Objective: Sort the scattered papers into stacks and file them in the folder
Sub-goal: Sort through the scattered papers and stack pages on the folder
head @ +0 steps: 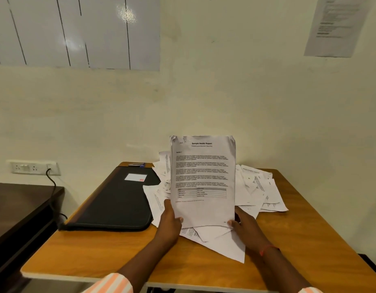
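Sheaf: "Sample Health Report" pages point(203, 178), upright over the loose papers point(254, 187); the left hand point(169, 223) and right hand point(244, 225) pinch its bottom corners in their fingers point(178, 220).
Handling: we judge it light, floppy — support low, both sides.
Folder: black folder point(117, 199), shut, left of the fingers.
Surface: wooden surface point(299, 240); cream wall point(225, 92) behind.
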A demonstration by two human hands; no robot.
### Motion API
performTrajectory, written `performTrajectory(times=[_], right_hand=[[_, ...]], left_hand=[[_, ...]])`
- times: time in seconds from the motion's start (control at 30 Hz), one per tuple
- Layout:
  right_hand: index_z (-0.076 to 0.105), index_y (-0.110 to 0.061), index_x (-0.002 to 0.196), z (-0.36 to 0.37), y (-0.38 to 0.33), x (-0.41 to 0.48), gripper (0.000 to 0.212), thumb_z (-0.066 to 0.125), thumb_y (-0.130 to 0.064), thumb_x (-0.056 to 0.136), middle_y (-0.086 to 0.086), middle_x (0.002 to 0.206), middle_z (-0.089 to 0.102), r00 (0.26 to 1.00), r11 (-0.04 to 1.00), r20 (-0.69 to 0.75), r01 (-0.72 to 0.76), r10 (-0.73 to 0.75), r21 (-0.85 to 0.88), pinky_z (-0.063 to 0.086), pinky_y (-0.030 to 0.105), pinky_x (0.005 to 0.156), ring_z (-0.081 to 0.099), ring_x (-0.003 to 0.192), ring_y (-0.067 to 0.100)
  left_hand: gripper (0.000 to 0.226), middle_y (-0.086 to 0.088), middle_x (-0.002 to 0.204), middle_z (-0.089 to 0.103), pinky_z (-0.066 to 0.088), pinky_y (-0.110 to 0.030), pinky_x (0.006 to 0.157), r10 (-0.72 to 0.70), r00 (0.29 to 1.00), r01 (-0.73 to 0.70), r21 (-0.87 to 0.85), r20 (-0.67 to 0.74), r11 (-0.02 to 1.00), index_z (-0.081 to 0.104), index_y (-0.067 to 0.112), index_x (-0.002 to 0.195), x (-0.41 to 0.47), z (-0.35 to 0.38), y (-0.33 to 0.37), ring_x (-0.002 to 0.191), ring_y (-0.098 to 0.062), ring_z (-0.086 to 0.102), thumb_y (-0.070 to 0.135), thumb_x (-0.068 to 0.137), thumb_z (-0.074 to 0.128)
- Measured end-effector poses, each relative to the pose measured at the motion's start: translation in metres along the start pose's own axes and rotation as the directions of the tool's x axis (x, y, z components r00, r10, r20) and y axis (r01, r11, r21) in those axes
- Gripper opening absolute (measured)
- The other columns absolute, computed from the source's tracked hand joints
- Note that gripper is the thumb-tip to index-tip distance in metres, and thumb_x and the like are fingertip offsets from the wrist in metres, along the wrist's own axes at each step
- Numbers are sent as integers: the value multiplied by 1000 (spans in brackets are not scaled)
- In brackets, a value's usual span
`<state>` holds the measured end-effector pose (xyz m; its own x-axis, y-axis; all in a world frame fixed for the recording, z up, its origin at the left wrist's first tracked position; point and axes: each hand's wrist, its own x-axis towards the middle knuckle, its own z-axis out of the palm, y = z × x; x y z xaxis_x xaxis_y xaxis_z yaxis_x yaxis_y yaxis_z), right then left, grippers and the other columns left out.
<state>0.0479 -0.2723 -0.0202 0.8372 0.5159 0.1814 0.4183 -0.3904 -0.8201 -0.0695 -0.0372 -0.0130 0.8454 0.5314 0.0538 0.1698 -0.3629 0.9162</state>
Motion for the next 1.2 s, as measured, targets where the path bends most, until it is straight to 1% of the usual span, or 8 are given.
performTrajectory(times=[0.17, 0.3, 0.43, 0.6, 0.8, 0.9, 1.0, 1.2], right_hand=[[58, -17, 117, 0, 6, 7, 21, 63, -15, 97, 6, 114, 68, 997, 990, 55, -42, 50, -138, 55, 32, 87, 63, 105, 24], [62, -20, 112, -3, -5, 6, 22, 67, -9, 94, -3, 110, 69, 996, 994, 65, -48, 55, -103, 54, 20, 84, 63, 102, 13], [65, -10, 103, -16, -20, 9, 10, 68, -12, 94, -3, 94, 75, 995, 986, 69, -82, 73, 147, 59, 32, 78, 70, 92, 18], [59, -19, 127, -17, -42, 20, 31, 64, -30, 98, -4, 122, 72, 993, 909, 92, -108, 77, 402, 57, 41, 95, 69, 112, 18], [58, -23, 129, 2, -45, 20, 30, 62, -17, 99, -8, 124, 70, 999, 931, -21, -33, 44, 364, 54, 35, 97, 65, 116, 15], [59, -22, 127, 2, -45, 13, 29, 62, -15, 99, -5, 122, 71, 998, 919, -28, -37, 52, 391, 55, 40, 99, 66, 115, 19], [60, -17, 129, 7, -50, 6, 33, 59, -5, 99, -2, 121, 73, 999, 871, -19, -31, 47, 490, 57, 32, 91, 68, 113, 18], [61, -26, 125, 9, -71, -4, 33, 63, -9, 97, -9, 115, 74, 991, 836, -133, 65, 9, 544, 58, 27, 84, 70, 107, 11]], left_hand=[[55, -2, 138, 48, 58, -33, 88, -29, 999, 29, 9, 17, 1000, 27, 20, 139, 0, -3, 2, 110, -15, 53, -1, 99, 57], [57, 0, 135, 47, 56, -17, 64, -36, 999, 36, 6, 19, 999, 27, 19, 140, 1, -8, 2, 95, -8, 55, -4, 98, 57], [58, 0, 134, 47, 54, -25, 84, -83, 996, 83, 7, 19, 997, 32, 19, 137, 0, -18, 0, 119, -18, 51, -7, 94, 60], [59, 1, 134, 49, 50, -14, 61, -153, 977, 155, -7, 147, 988, 31, 27, 131, -14, -19, -5, 113, -15, 51, -5, 93, 62], [63, 3, 135, 58, 54, -42, 103, -208, 935, 244, -95, 288, 965, 41, 25, 137, -23, -31, -9, 124, -22, 55, -2, 89, 69], [47, 0, 127, 69, 57, -47, 98, -182, 914, 288, -265, 364, 920, 54, 18, 134, -18, -47, 7, 118, -25, 65, 7, 92, 71], [26, -4, 119, 72, 62, -44, 85, -211, 939, 312, -410, 273, 857, 56, 17, 127, -7, -61, 36, 107, -27, 70, 23, 102, 61], [29, -1, 124, 67, 62, -39, 84, 1, 996, -37, -401, -88, 915, 48, 21, 133, 6, -47, 65, 106, -22, 69, 33, 107, 49]])
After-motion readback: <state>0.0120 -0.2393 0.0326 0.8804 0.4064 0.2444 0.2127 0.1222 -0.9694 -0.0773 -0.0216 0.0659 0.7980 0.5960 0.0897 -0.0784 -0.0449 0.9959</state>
